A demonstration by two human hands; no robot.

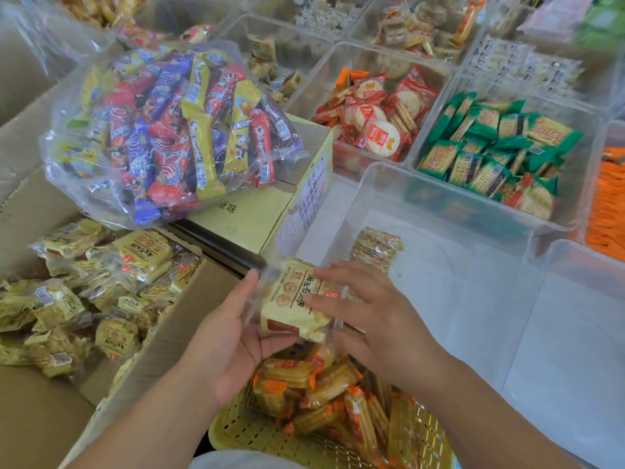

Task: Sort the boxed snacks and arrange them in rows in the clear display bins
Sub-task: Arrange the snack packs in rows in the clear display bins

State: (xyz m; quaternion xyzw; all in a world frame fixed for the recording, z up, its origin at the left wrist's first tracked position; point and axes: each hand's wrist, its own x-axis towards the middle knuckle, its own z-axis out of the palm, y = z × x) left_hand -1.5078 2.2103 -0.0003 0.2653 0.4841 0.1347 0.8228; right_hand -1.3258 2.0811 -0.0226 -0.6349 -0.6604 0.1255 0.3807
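A yellow snack packet (287,301) with red printing is held between both hands at the near left corner of a large clear display bin (449,265). My left hand (233,336) grips its left edge from below. My right hand (368,313) rests on its right side with fingers spread over the wrapper. Inside the bin a small row of the same packets (377,248) stands against the left wall. A cardboard box (162,340) on the left holds several more yellow packets (84,292).
A yellow plastic basket (257,434) with orange-wrapped biscuits (324,394) sits below my hands. A clear bag of mixed colourful bars (176,130) lies on a yellow carton (263,214). Behind stand bins of red round crackers (375,120), green crackers (490,147) and orange packets (608,204).
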